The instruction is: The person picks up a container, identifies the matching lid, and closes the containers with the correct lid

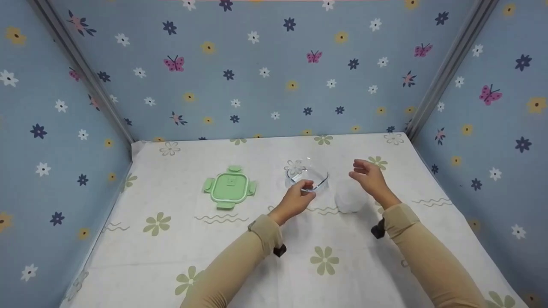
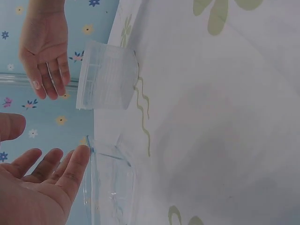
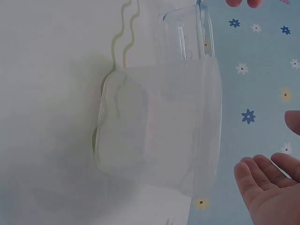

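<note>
A clear glass food container (image 1: 320, 174) stands near the middle of the cloth. My left hand (image 1: 295, 199) hovers at its near rim, fingers loosely bent and thumb apart. Just to the right is a translucent white plastic container (image 1: 349, 199), upright in the left wrist view, with its wider rim on top. Above and beside that container is my right hand (image 1: 370, 179), palm turned inward and fingers relaxed. In the right wrist view the fingers (image 3: 262, 176) show a gap from the plastic container's rim. Neither hand holds anything.
A green lid (image 1: 230, 188) with clip flaps on its sides lies flat to the left of the glass container. Beneath everything is a white cloth (image 1: 141, 261) with green flowers. Blue patterned walls (image 1: 265, 94) enclose the table at the back and both sides.
</note>
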`<state>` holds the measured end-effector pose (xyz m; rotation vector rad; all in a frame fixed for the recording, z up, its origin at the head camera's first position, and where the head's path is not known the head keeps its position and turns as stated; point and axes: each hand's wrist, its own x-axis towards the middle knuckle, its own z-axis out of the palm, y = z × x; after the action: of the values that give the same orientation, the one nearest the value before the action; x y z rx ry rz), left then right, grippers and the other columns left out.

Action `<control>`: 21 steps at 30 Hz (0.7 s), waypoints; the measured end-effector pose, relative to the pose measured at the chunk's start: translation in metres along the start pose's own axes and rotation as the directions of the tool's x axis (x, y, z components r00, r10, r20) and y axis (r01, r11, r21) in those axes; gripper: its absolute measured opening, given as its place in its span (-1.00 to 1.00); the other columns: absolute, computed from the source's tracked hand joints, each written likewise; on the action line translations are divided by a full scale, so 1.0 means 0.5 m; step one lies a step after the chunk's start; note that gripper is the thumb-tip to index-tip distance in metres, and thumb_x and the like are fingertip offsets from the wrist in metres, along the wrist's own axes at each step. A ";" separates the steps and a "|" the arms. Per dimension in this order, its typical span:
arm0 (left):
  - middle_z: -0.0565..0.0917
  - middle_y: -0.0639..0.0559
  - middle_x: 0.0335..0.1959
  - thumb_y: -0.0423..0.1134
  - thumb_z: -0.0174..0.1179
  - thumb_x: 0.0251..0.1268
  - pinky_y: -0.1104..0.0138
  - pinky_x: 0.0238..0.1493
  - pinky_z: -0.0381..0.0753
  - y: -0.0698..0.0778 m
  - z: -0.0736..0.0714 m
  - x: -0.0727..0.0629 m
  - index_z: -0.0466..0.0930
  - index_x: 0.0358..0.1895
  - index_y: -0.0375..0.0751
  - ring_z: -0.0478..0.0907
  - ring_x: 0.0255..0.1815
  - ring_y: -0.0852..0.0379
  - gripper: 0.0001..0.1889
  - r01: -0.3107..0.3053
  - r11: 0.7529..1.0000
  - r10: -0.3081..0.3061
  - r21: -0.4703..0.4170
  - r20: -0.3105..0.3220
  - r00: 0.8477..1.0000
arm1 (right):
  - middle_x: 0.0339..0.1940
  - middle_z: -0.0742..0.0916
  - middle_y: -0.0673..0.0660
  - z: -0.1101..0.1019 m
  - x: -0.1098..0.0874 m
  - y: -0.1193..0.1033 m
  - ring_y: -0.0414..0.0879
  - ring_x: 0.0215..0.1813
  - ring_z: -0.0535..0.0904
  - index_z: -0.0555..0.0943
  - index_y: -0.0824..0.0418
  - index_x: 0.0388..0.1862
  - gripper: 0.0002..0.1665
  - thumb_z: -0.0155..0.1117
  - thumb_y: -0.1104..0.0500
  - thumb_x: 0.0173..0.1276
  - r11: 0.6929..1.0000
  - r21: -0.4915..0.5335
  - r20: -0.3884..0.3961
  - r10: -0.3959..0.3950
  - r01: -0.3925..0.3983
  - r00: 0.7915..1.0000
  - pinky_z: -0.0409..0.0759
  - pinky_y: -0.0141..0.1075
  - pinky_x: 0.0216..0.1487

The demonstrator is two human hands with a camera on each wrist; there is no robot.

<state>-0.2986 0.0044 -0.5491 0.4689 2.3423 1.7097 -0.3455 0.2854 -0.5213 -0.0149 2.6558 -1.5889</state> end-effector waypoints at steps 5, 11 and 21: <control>0.61 -0.30 0.40 -0.26 0.13 0.66 0.05 0.42 0.67 -0.005 -0.012 0.002 0.48 0.47 -0.36 0.65 0.38 -0.19 -0.55 0.006 1.000 -0.006 -0.009 -0.014 1.000 | 0.59 0.49 0.47 0.011 0.006 -0.004 0.35 0.63 0.42 0.33 0.46 0.63 -0.29 0.25 0.23 0.61 1.000 0.006 0.007 -0.018 0.018 1.000 0.42 0.16 0.65; 0.61 -0.27 0.39 -0.24 0.13 0.66 0.05 0.42 0.67 -0.010 -0.026 0.004 0.48 0.47 -0.36 0.63 0.37 -0.18 -0.54 0.004 1.000 -0.003 0.013 -0.036 0.999 | 0.58 0.50 0.47 0.027 0.011 -0.007 0.35 0.61 0.44 0.35 0.46 0.62 -0.30 0.26 0.25 0.60 0.999 0.022 0.011 -0.024 0.024 1.000 0.46 0.17 0.62; 0.59 -0.26 0.40 -0.23 0.13 0.65 0.09 0.41 0.68 -0.021 -0.043 0.015 0.47 0.46 -0.33 0.62 0.39 -0.15 -0.54 0.031 0.999 -0.028 0.018 -0.140 0.990 | 0.58 0.50 0.48 0.053 0.025 -0.017 0.36 0.61 0.44 0.35 0.46 0.62 -0.29 0.27 0.25 0.60 0.999 0.010 0.032 -0.046 0.046 0.998 0.47 0.18 0.61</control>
<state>-0.3143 -0.0147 -0.5523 0.3264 2.4513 1.7600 -0.3567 0.2573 -0.5266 -0.1008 2.6424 -1.6001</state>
